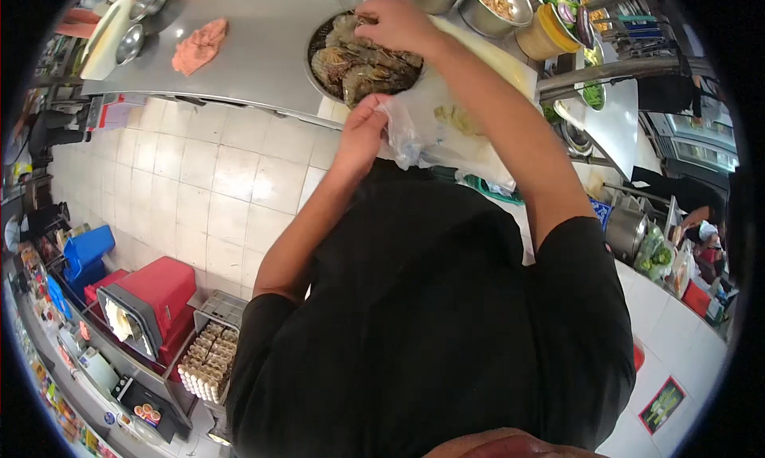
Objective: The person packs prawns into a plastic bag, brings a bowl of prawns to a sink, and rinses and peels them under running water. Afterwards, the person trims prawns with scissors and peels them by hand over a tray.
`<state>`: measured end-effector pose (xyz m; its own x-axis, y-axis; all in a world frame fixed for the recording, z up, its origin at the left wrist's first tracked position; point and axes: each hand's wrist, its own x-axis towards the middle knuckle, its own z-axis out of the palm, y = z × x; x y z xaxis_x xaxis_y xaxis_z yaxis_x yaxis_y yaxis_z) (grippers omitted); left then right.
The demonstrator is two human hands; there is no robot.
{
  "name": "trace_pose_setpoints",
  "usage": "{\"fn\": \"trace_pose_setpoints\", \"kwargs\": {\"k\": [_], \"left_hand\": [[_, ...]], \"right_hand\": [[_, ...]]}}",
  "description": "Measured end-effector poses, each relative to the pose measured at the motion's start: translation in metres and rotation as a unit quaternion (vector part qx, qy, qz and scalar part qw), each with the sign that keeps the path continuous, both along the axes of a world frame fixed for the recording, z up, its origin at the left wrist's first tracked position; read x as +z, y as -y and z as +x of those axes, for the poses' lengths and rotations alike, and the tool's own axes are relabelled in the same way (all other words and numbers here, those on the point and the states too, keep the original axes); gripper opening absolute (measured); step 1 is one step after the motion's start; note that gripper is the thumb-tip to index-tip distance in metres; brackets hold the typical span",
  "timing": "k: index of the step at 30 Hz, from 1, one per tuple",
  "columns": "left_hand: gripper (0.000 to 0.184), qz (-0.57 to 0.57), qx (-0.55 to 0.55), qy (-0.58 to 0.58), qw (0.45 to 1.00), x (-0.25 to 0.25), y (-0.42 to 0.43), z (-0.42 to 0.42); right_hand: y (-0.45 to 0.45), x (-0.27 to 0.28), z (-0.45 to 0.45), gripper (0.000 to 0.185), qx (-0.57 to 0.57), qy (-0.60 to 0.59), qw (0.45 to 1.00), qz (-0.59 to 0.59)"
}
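Whole raw shrimp [370, 69] with grey-brown shells are heaped in a round dark-rimmed bowl [311, 69] on the counter. My right hand [401, 24] reaches over the far side of the heap, fingers curled down and pinched onto a shrimp there. Nearer my body, my left hand [365, 131] pinches the edge of a clear plastic bag [406, 131] beside the bowl. The bag lies slack to the right, over a pale cutting board [510, 64]. Something pale yellowish [456, 119] shows in or under the plastic; I cannot tell which.
A crumpled pink cloth [200, 46] lies left on the steel counter [263, 40]. Metal bowls of food [500, 8] and a yellow tub [546, 34] stand at the back right. Egg trays [209, 362] and a red bin [163, 295] are lower left; a person [693, 195] is at far right.
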<state>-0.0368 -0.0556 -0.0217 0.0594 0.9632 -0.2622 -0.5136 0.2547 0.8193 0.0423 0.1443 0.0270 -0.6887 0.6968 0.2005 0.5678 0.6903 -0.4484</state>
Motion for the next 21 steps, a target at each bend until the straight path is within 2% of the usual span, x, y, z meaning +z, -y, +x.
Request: {"fn": "trace_pose_setpoints", "kwargs": {"k": [1,2,3,4,5,7,9,11,14,18,20,21], "left_hand": [[0.023,0.003,-0.002,-0.004,1.000,0.002,-0.002,-0.006],[0.024,0.005,-0.002,-0.009,1.000,0.004,-0.004,-0.011],[0.023,0.006,0.012,-0.003,1.000,0.006,-0.008,-0.013],[0.023,0.009,0.006,-0.001,1.000,0.011,-0.009,-0.014],[0.023,0.014,-0.003,0.000,1.000,0.016,-0.013,-0.016],[0.022,0.025,-0.019,0.005,0.999,0.020,-0.022,-0.017],[0.022,0.032,-0.031,0.015,0.999,0.020,-0.031,-0.013],[0.022,0.017,-0.048,0.008,0.999,0.026,-0.039,-0.009],[0.019,0.015,-0.068,0.007,0.998,0.030,-0.051,0.005],[0.018,0.016,-0.124,0.032,0.992,0.007,-0.060,0.030],[0.018,0.051,-0.183,-0.011,0.982,-0.007,-0.059,0.042],[0.018,0.073,-0.204,-0.046,0.975,-0.011,-0.055,0.051]], "right_hand": [[-0.004,-0.003,0.011,0.046,-0.018,-0.026,0.999,0.040],[0.012,0.035,0.027,0.048,-0.072,-0.037,0.989,-0.125],[0.012,0.043,0.052,0.049,-0.063,-0.032,0.995,-0.073],[0.007,0.045,0.087,0.052,-0.065,-0.026,0.990,-0.125],[0.004,0.035,0.128,0.061,-0.038,-0.077,0.977,-0.196],[0.022,0.033,0.203,0.075,-0.093,0.005,0.969,-0.228],[0.060,0.017,0.254,0.098,-0.141,0.030,0.944,-0.297],[0.114,0.001,0.260,0.104,-0.208,0.113,0.938,-0.252],[0.171,-0.067,0.265,0.112,-0.300,0.023,0.938,-0.173],[0.215,-0.076,0.176,0.123,-0.318,-0.150,0.925,-0.143],[0.223,-0.072,0.130,0.111,-0.365,-0.177,0.909,-0.097],[0.224,-0.072,0.119,0.102,-0.370,-0.209,0.896,-0.126]]}}
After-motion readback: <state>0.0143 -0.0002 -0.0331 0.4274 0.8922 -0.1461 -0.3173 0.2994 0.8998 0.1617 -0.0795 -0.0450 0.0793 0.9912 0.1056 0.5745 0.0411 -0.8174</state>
